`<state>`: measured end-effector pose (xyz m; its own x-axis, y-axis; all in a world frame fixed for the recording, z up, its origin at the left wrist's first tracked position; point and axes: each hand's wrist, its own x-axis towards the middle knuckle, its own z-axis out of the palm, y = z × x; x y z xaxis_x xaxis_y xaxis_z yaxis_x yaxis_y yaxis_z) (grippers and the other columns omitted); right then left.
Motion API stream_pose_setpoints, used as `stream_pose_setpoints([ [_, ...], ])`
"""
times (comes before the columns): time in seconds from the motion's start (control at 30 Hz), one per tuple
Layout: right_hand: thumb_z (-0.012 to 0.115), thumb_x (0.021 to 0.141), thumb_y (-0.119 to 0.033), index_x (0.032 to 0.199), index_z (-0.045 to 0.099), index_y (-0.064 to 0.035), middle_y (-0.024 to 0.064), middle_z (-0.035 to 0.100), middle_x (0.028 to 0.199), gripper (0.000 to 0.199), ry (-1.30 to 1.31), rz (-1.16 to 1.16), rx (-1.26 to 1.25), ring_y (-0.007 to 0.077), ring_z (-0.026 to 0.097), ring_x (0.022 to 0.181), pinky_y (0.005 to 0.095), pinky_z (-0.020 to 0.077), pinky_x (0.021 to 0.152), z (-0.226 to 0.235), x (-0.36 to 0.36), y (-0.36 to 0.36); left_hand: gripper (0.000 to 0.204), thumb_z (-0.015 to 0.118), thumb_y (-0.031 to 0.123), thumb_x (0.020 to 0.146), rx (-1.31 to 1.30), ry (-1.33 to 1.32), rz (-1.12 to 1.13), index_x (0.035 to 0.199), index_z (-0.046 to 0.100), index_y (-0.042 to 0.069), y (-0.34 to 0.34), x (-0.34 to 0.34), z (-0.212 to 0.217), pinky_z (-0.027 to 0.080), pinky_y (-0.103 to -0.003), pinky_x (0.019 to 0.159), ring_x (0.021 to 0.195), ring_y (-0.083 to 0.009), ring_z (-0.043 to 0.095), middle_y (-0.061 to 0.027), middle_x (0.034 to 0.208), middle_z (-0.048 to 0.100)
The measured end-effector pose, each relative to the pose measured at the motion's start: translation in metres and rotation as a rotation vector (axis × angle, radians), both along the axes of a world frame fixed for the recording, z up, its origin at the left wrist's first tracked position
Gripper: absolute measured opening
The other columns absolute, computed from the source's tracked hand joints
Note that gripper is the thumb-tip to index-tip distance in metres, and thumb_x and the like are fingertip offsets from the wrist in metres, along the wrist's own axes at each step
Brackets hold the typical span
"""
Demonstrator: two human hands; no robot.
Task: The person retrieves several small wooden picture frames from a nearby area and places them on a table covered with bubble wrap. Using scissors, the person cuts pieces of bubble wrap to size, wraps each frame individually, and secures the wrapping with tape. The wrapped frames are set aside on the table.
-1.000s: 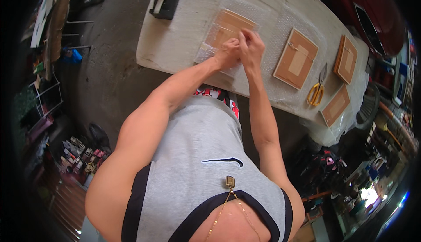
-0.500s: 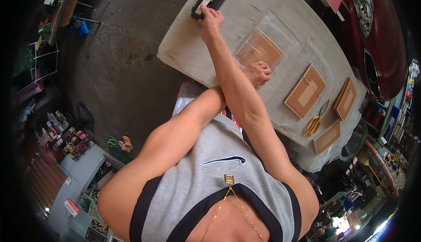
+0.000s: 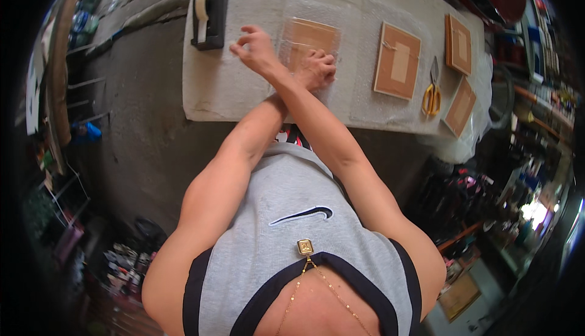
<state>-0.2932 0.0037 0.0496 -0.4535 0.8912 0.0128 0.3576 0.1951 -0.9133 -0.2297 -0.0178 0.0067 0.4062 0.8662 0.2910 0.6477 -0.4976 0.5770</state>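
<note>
Crossed arms: the left hand presses flat a bubble-wrapped brown frame, the right hand hovers open-fingered.

Garage wkshop: concrete floor, cluttered shelves, worktable.

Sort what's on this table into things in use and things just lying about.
In use:
- bubble-wrapped board, under the left hand
- tape dispenser, near the right hand

Lying about:
- brown board on a bubble-wrap sheet
- two brown boards at the table's right end
- yellow-handled scissors
</note>
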Motion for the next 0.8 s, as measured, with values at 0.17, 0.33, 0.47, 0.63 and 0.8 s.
stream_pose_setpoints([
  [0.17, 0.071, 0.079, -0.016, 0.085, 0.069, 0.0003, 0.0108, 0.061, 0.104, 0.018, 0.164, -0.896, -0.026, 0.0201, 0.058, 0.090, 0.0328, 0.0470, 0.080, 0.007, 0.156, -0.034, 0.016, 0.073, 0.027, 0.067, -0.033, 0.029, -0.080, 0.073, 0.064, 0.016, 0.010, -0.006, 0.005, 0.040, -0.039, 0.083, 0.093, -0.0237, 0.051, -0.0020, 0.088, 0.055],
  [0.33, 0.074, 0.079, -0.013, 0.084, 0.068, 0.0037, 0.0074, 0.060, 0.102, 0.018, 0.354, -1.143, -0.464, 0.0120, 0.056, 0.082, 0.0250, 0.0457, 0.073, -0.046, 0.208, -0.089, 0.017, 0.075, 0.028, 0.066, -0.105, 0.060, -0.128, 0.074, 0.065, 0.017, 0.019, -0.005, 0.009, 0.038, -0.039, 0.082, 0.092, -0.0246, 0.050, -0.0018, 0.087, 0.055],
  [0.47, 0.077, 0.077, -0.014, 0.088, 0.069, 0.0007, 0.0002, 0.063, 0.081, 0.020, 0.427, -1.191, -0.292, 0.0077, 0.052, 0.070, 0.0236, 0.0432, 0.062, -0.070, 0.186, -0.093, 0.013, 0.074, 0.027, 0.065, -0.088, 0.055, -0.124, 0.072, 0.066, 0.018, 0.022, -0.004, 0.007, 0.039, -0.038, 0.082, 0.091, -0.0223, 0.051, -0.0009, 0.084, 0.055],
  [0.63, 0.078, 0.077, -0.017, 0.086, 0.071, 0.0008, 0.0025, 0.064, 0.079, 0.022, 0.085, -1.229, -0.193, 0.0105, 0.053, 0.067, 0.0253, 0.0443, 0.060, -0.061, 0.176, -0.090, 0.012, 0.074, 0.023, 0.066, -0.100, -0.025, -0.141, 0.072, 0.066, 0.016, 0.021, -0.004, 0.001, 0.038, -0.038, 0.082, 0.092, -0.0215, 0.052, -0.0008, 0.085, 0.055],
  [0.8, 0.077, 0.076, -0.019, 0.085, 0.072, -0.0012, 0.0066, 0.067, 0.076, 0.021, -0.073, -1.217, -0.099, 0.0135, 0.059, 0.065, 0.0279, 0.0471, 0.060, -0.056, 0.174, -0.088, 0.012, 0.073, 0.021, 0.067, -0.143, -0.104, -0.145, 0.074, 0.066, 0.015, 0.019, -0.005, 0.000, 0.037, -0.038, 0.083, 0.091, -0.0224, 0.053, -0.0020, 0.086, 0.055],
])
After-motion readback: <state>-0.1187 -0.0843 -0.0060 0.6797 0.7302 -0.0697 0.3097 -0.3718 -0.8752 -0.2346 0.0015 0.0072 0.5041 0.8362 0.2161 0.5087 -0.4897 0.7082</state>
